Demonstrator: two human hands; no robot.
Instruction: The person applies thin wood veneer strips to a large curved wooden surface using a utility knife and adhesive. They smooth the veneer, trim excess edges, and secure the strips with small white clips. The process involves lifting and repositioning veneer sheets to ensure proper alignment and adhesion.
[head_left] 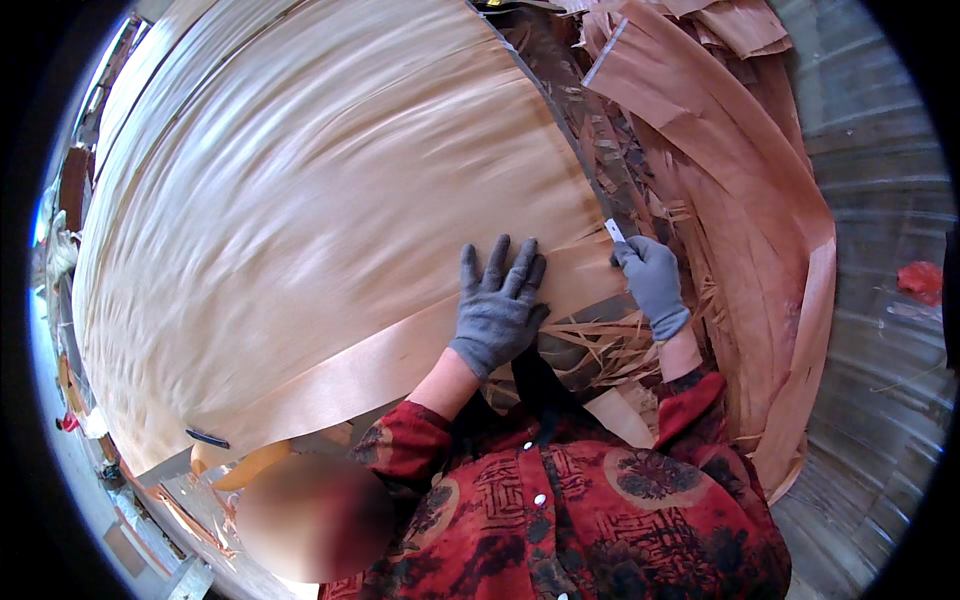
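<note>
A broad, pale wood veneer sheet spreads out in front of me, slightly rippled. My left hand, in a grey glove, lies on it with the fingers spread, close to its near edge. Along that edge runs a lighter strip of veneer. My right hand, also gloved in grey, is closed around a small knife with a flat whitish end pointing away from me. The knife is at the sheet's right edge; its handle is mostly hidden in my fingers.
Reddish-brown veneer sheets lie folded in a long heap to the right. Torn veneer scraps are scattered near my right wrist. A small dark bar rests at the near left corner. Red plastic lies on the grey floor.
</note>
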